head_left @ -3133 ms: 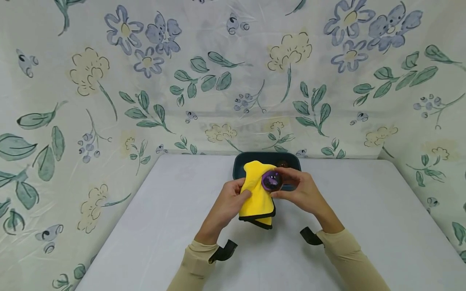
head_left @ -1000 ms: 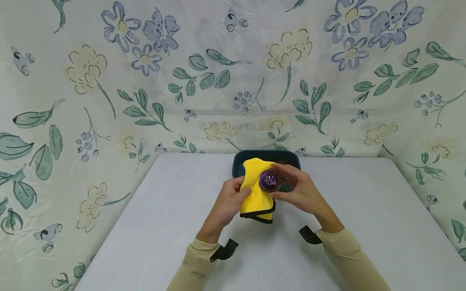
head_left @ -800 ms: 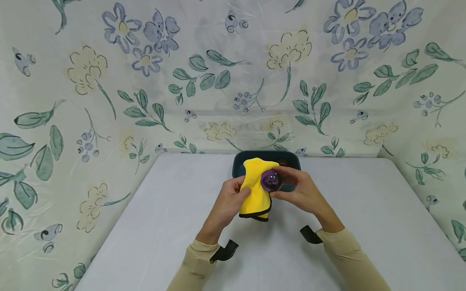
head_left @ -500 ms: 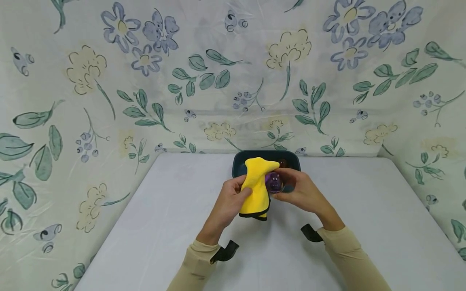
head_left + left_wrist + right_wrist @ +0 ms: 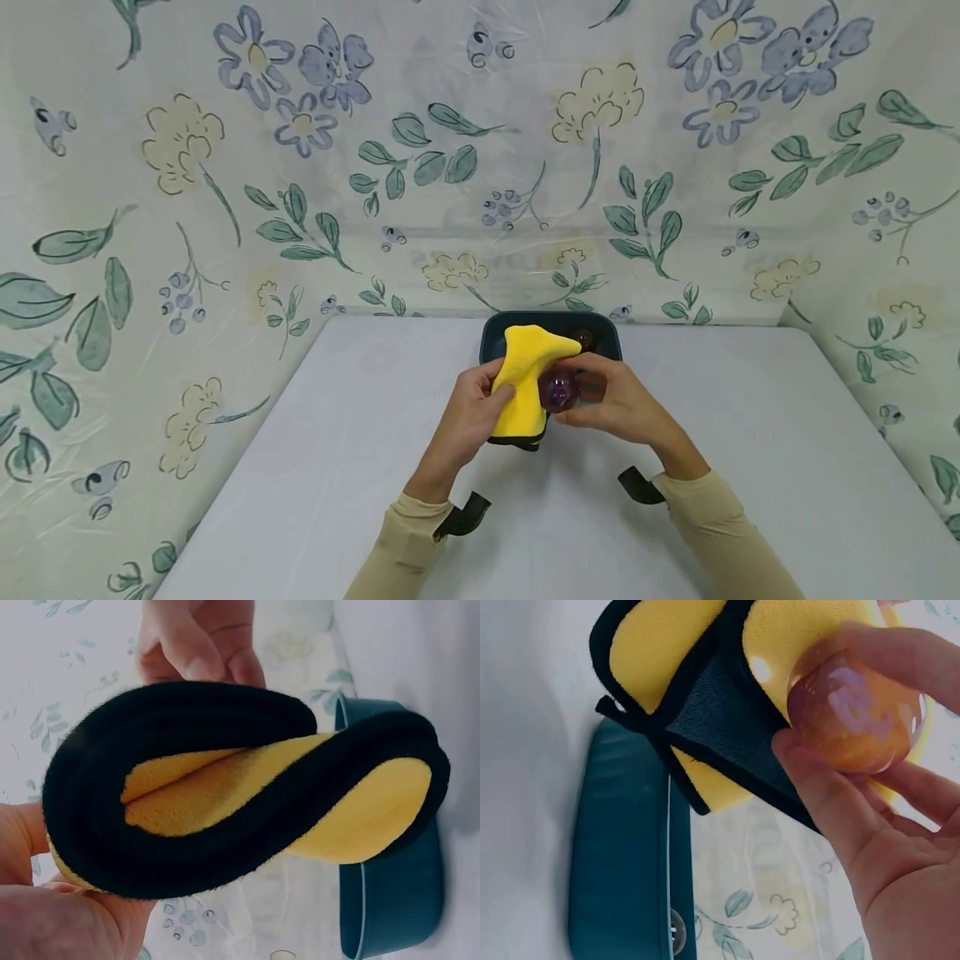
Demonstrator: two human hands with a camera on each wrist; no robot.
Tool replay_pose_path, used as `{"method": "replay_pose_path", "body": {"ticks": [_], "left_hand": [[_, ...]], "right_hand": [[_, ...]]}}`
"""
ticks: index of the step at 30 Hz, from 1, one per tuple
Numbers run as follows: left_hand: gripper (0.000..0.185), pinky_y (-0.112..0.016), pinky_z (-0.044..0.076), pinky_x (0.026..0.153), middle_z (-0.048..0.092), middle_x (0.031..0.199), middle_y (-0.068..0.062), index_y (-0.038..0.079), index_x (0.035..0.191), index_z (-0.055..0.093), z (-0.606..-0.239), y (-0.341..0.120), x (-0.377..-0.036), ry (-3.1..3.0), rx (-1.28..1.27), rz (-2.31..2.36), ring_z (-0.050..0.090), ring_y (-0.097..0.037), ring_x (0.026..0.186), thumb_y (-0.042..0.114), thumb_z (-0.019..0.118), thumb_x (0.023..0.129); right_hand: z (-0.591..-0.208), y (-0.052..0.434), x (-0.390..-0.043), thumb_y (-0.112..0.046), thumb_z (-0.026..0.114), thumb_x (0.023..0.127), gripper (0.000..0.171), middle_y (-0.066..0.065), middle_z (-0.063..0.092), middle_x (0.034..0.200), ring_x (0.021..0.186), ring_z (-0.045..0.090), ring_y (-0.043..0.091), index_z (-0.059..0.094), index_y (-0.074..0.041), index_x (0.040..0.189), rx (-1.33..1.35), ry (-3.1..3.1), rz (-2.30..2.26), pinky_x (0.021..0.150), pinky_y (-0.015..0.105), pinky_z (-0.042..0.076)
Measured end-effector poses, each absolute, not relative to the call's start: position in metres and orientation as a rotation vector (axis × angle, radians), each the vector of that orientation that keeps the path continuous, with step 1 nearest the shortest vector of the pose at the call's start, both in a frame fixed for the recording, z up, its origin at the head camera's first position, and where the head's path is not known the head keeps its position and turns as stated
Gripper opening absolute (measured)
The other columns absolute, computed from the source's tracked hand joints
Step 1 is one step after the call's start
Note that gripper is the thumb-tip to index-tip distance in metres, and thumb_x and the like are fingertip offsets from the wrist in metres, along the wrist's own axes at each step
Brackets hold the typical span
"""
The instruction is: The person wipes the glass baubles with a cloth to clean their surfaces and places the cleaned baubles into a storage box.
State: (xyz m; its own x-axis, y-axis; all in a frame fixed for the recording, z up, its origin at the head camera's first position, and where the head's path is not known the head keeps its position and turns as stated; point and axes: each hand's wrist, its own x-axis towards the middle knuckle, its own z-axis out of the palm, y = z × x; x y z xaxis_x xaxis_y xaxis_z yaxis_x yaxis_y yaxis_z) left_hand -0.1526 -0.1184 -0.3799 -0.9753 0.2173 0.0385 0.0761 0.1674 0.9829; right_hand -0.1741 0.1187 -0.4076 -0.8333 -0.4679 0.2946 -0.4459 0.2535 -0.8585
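Observation:
My left hand (image 5: 474, 410) grips a folded yellow cloth (image 5: 521, 387) with black edging, thumb in front of it. In the left wrist view the cloth (image 5: 367, 814) bends into an S, its thick dark edge towards the camera. Between the thumb and fingers of my right hand (image 5: 622, 402) is a shiny, see-through purplish ball (image 5: 558, 392). It lies against the right side of the cloth, whose upper corner reaches over to the right fingers. The right wrist view shows the ball (image 5: 855, 712) glassy, with a pale purple patch and the cloth's yellow showing through.
Behind the hands a dark teal container (image 5: 491, 337) stands at the table's far edge, partly covered by the cloth. A brownish round thing (image 5: 584, 339) sits inside it at the right. White table (image 5: 360, 467) lies around; a floral curtain (image 5: 450, 208) hangs behind.
The ball has turned and shifted slightly down, from in front of the cloth to its right side. The cloth's top corner has stretched right and its lower end has swung left.

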Motion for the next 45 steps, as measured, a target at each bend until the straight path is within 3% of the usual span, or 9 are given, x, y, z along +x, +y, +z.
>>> {"method": "replay_pose_path", "body": {"ticks": [11, 20, 26, 32, 40, 45], "left_hand": [[0.040, -0.035, 0.064, 0.087, 0.068, 0.119, -0.022, -0.001, 0.141, 0.057, -0.382, -0.121, -0.155, 2.246, 0.346, 1.904, 0.068, -0.018, 0.090, 0.007, 0.053, 0.101], [0.041, -0.036, 0.064, 0.090, 0.068, 0.124, -0.024, -0.002, 0.142, 0.055, -0.386, -0.121, -0.158, 2.172, 0.378, 1.880, 0.071, -0.018, 0.094, 0.007, 0.051, 0.102], [0.039, -0.034, 0.064, 0.087, 0.069, 0.121, -0.024, -0.003, 0.139, 0.057, -0.387, -0.120, -0.158, 2.185, 0.372, 1.869, 0.072, -0.017, 0.091, 0.007, 0.051, 0.102], [0.039, -0.035, 0.064, 0.087, 0.070, 0.119, -0.024, -0.004, 0.138, 0.058, -0.387, -0.118, -0.158, 2.201, 0.333, 1.871, 0.071, -0.017, 0.089, 0.007, 0.052, 0.101], [0.040, -0.038, 0.064, 0.090, 0.070, 0.119, -0.023, -0.003, 0.138, 0.059, -0.385, -0.118, -0.156, 2.225, 0.323, 1.889, 0.070, -0.019, 0.091, 0.006, 0.054, 0.099], [0.043, -0.040, 0.063, 0.093, 0.070, 0.124, -0.022, -0.002, 0.141, 0.057, -0.381, -0.118, -0.155, 2.225, 0.333, 1.901, 0.070, -0.021, 0.095, 0.005, 0.054, 0.100]], "right_hand": [[-0.401, 0.114, -0.168, -0.008, 0.086, 0.082, 0.062, 0.017, 0.062, 0.139, 0.115, 0.071, 0.035, 0.061, -0.008, 0.139, -0.890, 2.411, -1.774, 0.095, 0.039, 0.062], [-0.405, 0.115, -0.171, -0.005, 0.085, 0.082, 0.065, 0.013, 0.063, 0.139, 0.116, 0.067, 0.020, 0.060, -0.008, 0.143, -0.929, 2.547, -1.789, 0.097, 0.029, 0.060], [-0.405, 0.115, -0.173, -0.009, 0.087, 0.081, 0.066, 0.012, 0.065, 0.139, 0.120, 0.065, 0.026, 0.061, -0.007, 0.142, -0.922, 2.662, -1.714, 0.102, 0.041, 0.059], [-0.405, 0.116, -0.176, -0.010, 0.088, 0.081, 0.065, 0.011, 0.066, 0.137, 0.117, 0.067, 0.025, 0.063, -0.007, 0.140, -0.856, 2.677, -1.712, 0.102, 0.028, 0.058], [-0.405, 0.117, -0.179, -0.008, 0.089, 0.079, 0.067, 0.016, 0.062, 0.134, 0.117, 0.066, 0.031, 0.062, -0.004, 0.140, -0.778, 2.653, -1.727, 0.104, 0.044, 0.057], [-0.408, 0.119, -0.181, -0.008, 0.088, 0.079, 0.068, 0.017, 0.060, 0.131, 0.117, 0.067, 0.032, 0.061, -0.002, 0.141, -0.746, 2.652, -1.721, 0.104, 0.044, 0.056]]}}
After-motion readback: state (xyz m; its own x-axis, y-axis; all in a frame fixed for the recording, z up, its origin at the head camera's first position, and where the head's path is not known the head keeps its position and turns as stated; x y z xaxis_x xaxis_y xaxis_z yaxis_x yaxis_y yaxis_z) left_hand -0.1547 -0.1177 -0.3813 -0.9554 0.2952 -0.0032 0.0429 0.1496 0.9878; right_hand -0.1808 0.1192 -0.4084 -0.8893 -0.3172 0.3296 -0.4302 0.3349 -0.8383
